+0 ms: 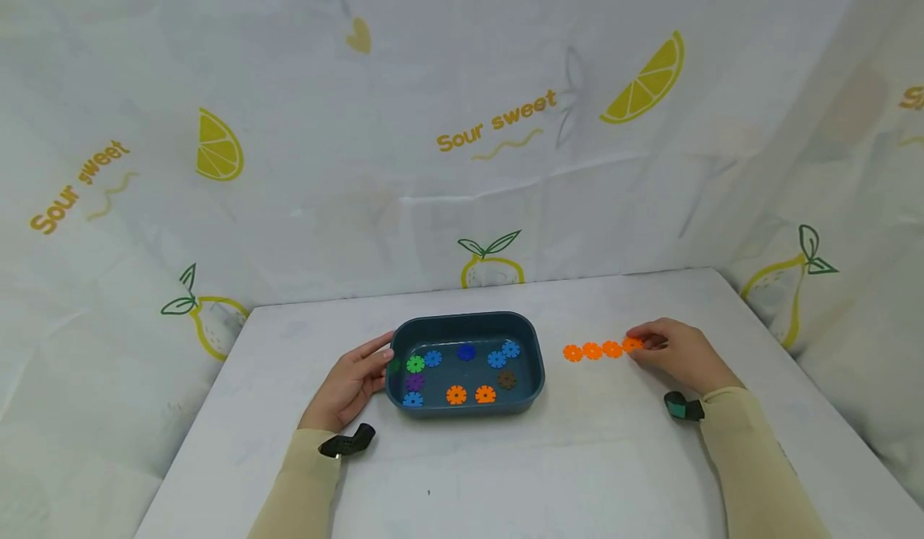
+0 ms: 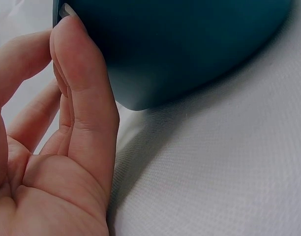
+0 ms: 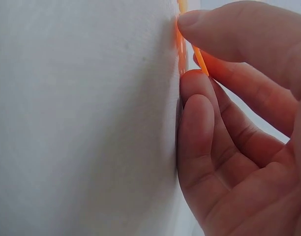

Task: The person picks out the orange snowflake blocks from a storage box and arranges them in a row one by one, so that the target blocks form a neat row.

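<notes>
My left hand (image 1: 351, 384) grips the left end of a dark blue-green plastic tray (image 1: 462, 326), its thumb and fingers at the rim. In the left wrist view the fingertips press against the tray's wall (image 2: 190, 44). Several flower-shaped discs lie in the tray, among them orange (image 1: 456, 395), green (image 1: 415, 364), purple (image 1: 415, 382), brown (image 1: 507, 379) and blue (image 1: 466, 352) ones. To the right, my right hand (image 1: 678, 354) pinches an orange notched disc (image 1: 632, 344) between thumb and fingers, at the right end of a row of orange discs (image 1: 592, 350). Its lower fingers rest close to the tabletop.
A white-covered table (image 1: 462, 475) carries everything. Behind it hangs a white cloth (image 1: 346, 226) printed with lemons and lettering, which also runs along the sides. A black strap device sits on each wrist, the left one (image 1: 348, 443) close to the tray's front left corner.
</notes>
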`<state>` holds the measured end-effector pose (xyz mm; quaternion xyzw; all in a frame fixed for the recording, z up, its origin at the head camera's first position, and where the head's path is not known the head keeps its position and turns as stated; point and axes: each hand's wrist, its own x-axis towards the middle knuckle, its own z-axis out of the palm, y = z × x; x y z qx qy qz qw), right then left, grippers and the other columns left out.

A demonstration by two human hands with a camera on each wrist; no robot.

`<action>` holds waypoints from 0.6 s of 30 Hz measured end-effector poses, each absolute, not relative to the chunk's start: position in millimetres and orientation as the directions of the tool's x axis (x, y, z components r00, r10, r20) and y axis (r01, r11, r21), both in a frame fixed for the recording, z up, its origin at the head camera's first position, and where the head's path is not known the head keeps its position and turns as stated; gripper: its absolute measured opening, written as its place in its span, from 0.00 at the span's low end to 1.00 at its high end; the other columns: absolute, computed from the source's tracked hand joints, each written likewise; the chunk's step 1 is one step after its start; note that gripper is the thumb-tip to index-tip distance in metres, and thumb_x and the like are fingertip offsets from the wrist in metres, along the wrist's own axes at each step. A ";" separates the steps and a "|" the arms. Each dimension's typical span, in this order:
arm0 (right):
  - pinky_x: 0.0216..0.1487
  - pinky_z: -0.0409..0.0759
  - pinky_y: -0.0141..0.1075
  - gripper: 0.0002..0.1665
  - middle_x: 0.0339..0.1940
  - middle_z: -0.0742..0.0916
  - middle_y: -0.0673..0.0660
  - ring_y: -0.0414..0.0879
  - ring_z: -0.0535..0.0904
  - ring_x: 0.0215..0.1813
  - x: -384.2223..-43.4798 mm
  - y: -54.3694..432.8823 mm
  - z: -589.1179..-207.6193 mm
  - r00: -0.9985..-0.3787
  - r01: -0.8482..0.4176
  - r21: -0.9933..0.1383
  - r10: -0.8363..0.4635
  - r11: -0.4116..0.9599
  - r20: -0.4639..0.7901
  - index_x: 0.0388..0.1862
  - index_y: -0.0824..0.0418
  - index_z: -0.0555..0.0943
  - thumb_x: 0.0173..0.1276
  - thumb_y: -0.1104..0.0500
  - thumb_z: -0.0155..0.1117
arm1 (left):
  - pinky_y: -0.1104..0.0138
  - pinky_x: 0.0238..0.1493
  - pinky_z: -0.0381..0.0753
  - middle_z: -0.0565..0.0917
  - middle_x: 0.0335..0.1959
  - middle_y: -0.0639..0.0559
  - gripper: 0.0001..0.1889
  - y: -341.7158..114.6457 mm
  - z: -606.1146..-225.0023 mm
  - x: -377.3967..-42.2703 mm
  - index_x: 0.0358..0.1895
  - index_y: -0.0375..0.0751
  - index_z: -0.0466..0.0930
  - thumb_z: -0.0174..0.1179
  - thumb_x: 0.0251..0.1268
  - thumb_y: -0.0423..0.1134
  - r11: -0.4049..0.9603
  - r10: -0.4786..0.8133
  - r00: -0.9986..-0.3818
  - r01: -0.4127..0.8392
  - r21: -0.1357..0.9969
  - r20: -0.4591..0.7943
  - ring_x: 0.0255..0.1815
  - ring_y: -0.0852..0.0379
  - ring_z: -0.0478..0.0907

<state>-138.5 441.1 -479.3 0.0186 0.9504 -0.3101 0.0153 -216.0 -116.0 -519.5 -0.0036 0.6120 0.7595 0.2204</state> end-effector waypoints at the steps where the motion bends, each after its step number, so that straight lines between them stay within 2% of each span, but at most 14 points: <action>1: 0.52 0.82 0.42 0.23 0.51 0.90 0.58 0.50 0.83 0.51 -138.2 440.8 -479.1 -0.999 0.045 -0.588 0.026 0.808 -0.041 0.60 0.60 0.88 0.72 0.51 0.77 | 0.70 0.44 0.88 0.91 0.53 0.55 0.32 -116.1 -519.7 -216.1 0.81 0.46 0.71 0.68 0.78 0.44 -0.154 0.332 -0.902 -0.339 0.928 -0.275 0.39 0.63 0.85; 18: 0.52 0.81 0.38 0.22 0.52 0.89 0.57 0.49 0.82 0.51 -141.4 443.0 -480.7 -0.999 0.040 -0.580 0.019 0.813 -0.043 0.60 0.58 0.88 0.72 0.51 0.77 | 0.71 0.44 0.88 0.90 0.54 0.55 0.32 -115.3 -519.3 -215.4 0.81 0.48 0.72 0.68 0.78 0.45 -0.144 0.328 -0.904 -0.336 0.931 -0.275 0.38 0.63 0.83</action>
